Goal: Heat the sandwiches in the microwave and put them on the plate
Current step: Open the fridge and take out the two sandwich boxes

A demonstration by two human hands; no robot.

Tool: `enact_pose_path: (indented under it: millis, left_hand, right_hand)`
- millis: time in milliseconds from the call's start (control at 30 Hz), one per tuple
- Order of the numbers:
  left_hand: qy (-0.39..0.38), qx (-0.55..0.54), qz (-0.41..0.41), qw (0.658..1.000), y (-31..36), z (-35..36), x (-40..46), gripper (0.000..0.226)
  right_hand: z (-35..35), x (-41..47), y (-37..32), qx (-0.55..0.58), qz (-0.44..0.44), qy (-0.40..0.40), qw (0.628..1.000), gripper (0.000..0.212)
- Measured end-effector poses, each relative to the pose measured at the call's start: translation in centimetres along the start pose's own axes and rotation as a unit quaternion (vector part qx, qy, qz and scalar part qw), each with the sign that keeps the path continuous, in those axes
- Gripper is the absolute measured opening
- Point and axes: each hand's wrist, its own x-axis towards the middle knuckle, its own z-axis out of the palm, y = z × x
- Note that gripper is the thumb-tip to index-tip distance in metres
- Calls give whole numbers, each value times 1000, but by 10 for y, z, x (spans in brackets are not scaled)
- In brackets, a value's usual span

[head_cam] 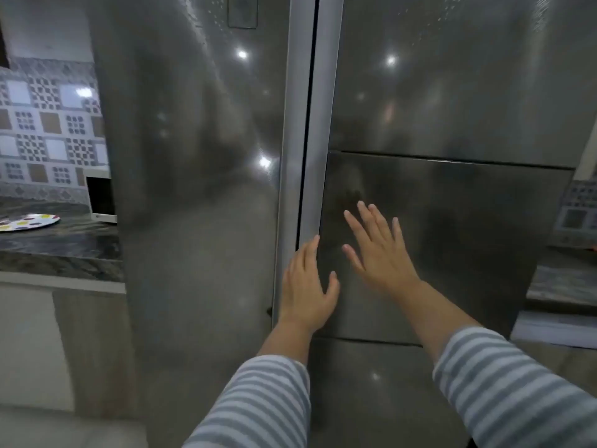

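A tall grey steel fridge fills the view, with a left door [200, 189] and a right door [452, 92] split by a vertical seam. My left hand [307, 286] is at that seam, fingers reaching into the gap by the right door's edge. Flat against a panel [468, 237] in the right door lies my right hand [378, 250], fingers spread. Both hands hold nothing. A white plate [29, 222] with coloured dots lies on the dark stone counter [64, 250] at the left. Part of a white microwave [100, 198] shows behind the fridge's left side. No sandwiches are in view.
Patterned wall tiles [48, 130] back the left counter. Another stone counter [562, 279] shows at the right edge behind the fridge. White cabinet fronts [29, 344] stand below the left counter.
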Motion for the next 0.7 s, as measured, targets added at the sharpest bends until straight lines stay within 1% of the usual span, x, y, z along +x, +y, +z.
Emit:
enact_pose_path:
  millis: [100,167,233,333,433,567,700]
  left_hand:
    - [44,-35,-44,997,-7,39,26,70]
    - [51,-41,-79,995,-16,64,36,76]
    - [63,-32,-85,994,-21,83,45,83]
    - [69,-37,-90,993,-27,104,54,88]
    - [79,-36,-120,989,-27,116,55,86]
    - [108,10,-120,987,-31,126,55,82]
    - [91,6,-128,988,-29,123,55,85]
  right_hand:
    - [29,39,25,-68,-57,75,993,59]
    - [53,57,34,-101,-103,100,984,57]
    - [69,69,39,-114,-129,130,976,58]
    - [86,78,44,-130,-147,171,965,59]
    - [94,81,47,-139,-163,202,956,58]
    - [98,84,47,-152,-168,217,950,57]
    - [98,83,46,-155,-162,225,948,57]
